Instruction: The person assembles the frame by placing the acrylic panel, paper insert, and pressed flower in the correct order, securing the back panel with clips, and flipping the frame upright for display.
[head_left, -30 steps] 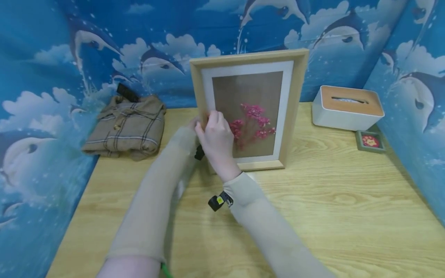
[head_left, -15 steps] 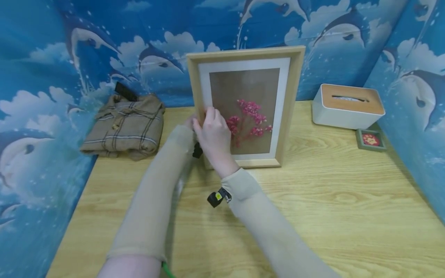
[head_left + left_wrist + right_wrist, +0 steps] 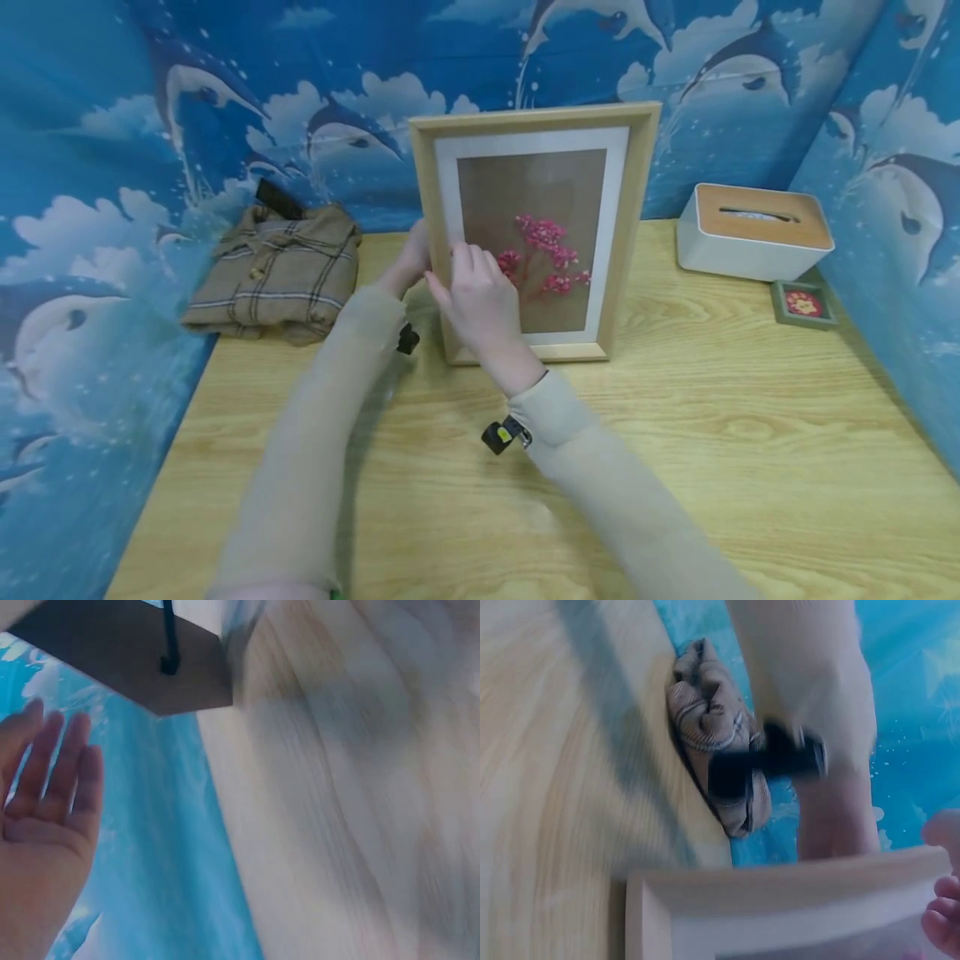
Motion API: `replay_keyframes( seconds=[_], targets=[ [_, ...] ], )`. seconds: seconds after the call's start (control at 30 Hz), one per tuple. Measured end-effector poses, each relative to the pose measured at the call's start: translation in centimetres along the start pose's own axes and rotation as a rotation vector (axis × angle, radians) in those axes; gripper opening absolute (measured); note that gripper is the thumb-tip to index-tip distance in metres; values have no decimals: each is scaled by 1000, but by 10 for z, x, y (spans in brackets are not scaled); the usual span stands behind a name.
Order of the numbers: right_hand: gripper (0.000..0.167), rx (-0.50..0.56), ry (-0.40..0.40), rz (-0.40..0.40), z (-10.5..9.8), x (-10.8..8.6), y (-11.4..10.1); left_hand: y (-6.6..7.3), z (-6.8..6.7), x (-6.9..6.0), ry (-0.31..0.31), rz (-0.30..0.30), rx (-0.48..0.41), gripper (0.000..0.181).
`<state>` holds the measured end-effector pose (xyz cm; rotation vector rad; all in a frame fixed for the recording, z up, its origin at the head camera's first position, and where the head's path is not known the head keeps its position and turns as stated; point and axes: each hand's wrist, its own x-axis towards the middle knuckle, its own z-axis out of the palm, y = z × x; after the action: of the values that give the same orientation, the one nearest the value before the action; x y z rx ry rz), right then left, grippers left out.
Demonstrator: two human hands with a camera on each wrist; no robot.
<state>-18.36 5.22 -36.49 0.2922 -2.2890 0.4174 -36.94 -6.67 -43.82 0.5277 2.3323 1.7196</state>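
Note:
A light wooden picture frame (image 3: pixel 540 113) with pink flowers (image 3: pixel 546 237) behind a white mat stands upright mid-table in the head view. My left hand (image 3: pixel 412 256) is beside its left edge, partly hidden behind it. In the left wrist view, that left hand (image 3: pixel 46 817) has straight, spread fingers and is apart from the frame's dark back board (image 3: pixel 120 652), which bears a black strip. My right hand (image 3: pixel 482 304) is in front of the left edge, fingers loosely curled, thumb held away from them. Whether its fingertips touch the frame is unclear.
A folded plaid shirt (image 3: pixel 281 275) lies at the back left, a dark object (image 3: pixel 277 200) behind it. At the back right stand a white tissue box (image 3: pixel 738 250) with a wooden lid and a small green square dish (image 3: pixel 802 303). Dolphin-print cloth (image 3: pixel 360 75) walls the table.
Both hands have loosened from the frame's left edge. The left hand has shifted leftward and its wrist lowered; the right hand has moved slightly right and down. The frame stays upright.

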Motion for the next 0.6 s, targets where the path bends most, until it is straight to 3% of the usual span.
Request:
replay_keyframes(
  seconds=[0.07, 0.1, 0.13, 0.37, 0.47, 0.6],
  targets=[
    [39, 1, 5, -55, -5, -3, 7, 31, -2, -27, 25, 76, 136, 25],
    [39, 3, 5, -79, -7, -5, 11, 44, -4, -40, 21, 76, 161, 29],
    [39, 3, 7, -104, -10, -7, 15, 49, -7, -50, 17, 101, 176, 30],
    [40, -27, -22, -231, -31, -22, 44, 53, -31, -105, 56, 156, 275, 39],
    [41, -33, -48, -246, -43, -31, 60, 56, -36, -125, 77, 170, 408, 44],
    [45, -31, -49, -245, -59, -42, 85, 62, -41, -147, 132, 187, 674, 53]
  ],
)
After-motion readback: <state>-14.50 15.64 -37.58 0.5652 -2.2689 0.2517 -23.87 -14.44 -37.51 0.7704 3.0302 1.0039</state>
